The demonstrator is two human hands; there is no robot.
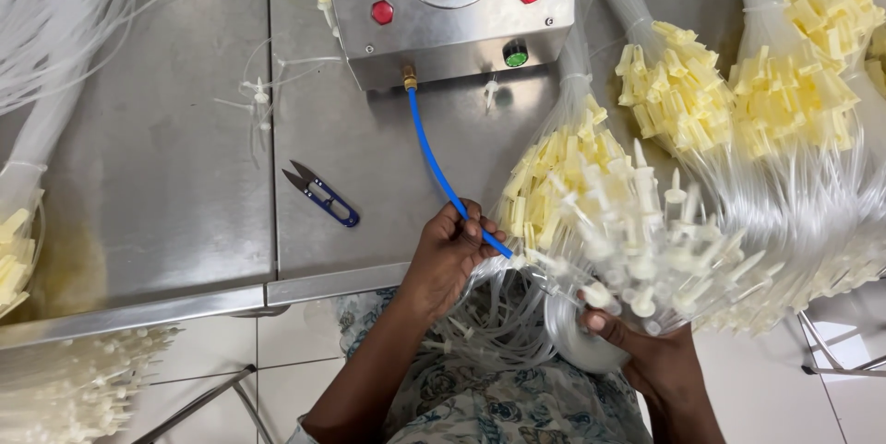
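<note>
Pinching the blue hose [448,181] tip w/ left hand [449,255] closed on it at the bench's [166,176] front edge, right hand [646,352] wrapped under the clear tube bundle [637,250], best keep tip square to one connector.

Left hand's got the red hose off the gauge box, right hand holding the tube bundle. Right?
Not quite: the hose is blue, not red, as the head view shows. The rest holds: left hand pinches its end, it runs from the gauge box, and right hand holds the tube bundle.
</note>
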